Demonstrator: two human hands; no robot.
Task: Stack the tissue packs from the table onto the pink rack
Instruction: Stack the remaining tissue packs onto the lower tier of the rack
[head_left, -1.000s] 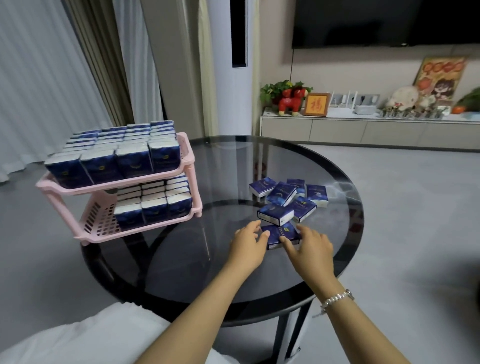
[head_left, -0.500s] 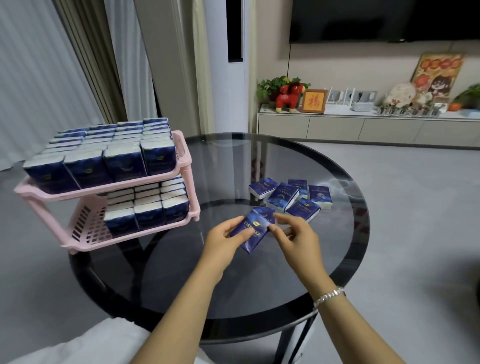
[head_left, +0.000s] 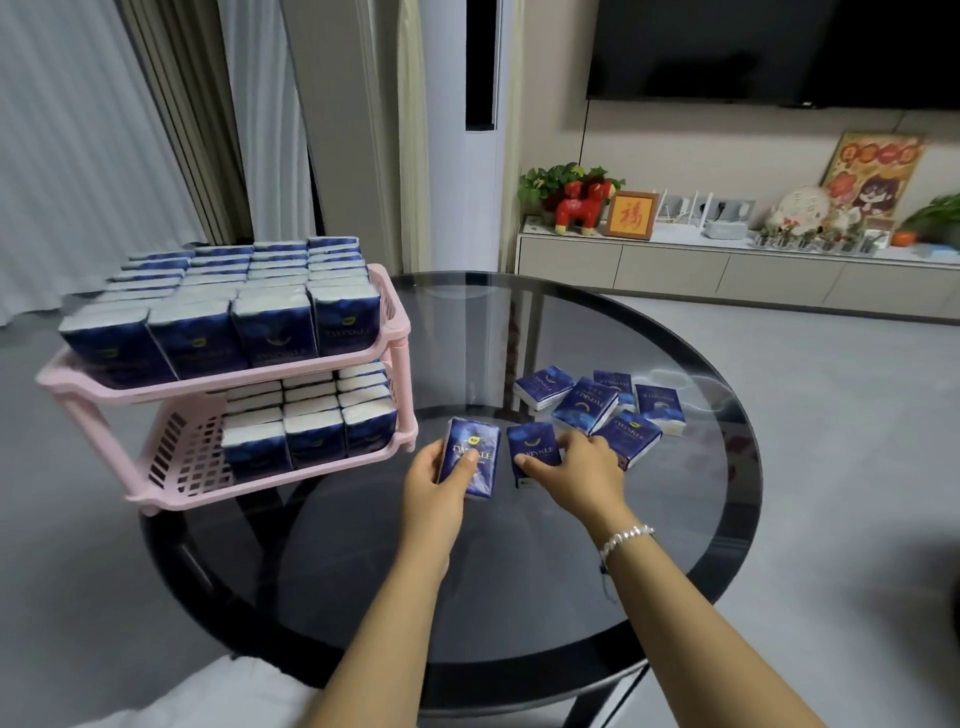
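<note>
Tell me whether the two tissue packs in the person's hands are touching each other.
Apart. The head view shows a strip of dark glass table between the left hand's pack and the right hand's pack.

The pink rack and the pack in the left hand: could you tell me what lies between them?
Only bare dark glass table shows between pink rack and the left hand's pack, in the head view.

Glass table (head_left: 519, 597): pink rack (head_left: 218, 387), tissue packs (head_left: 592, 402)

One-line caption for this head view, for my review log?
Each hand holds a tissue pack, left hand and right hand, beside the loose packs on the glass table; pink rack nearly full.
</note>
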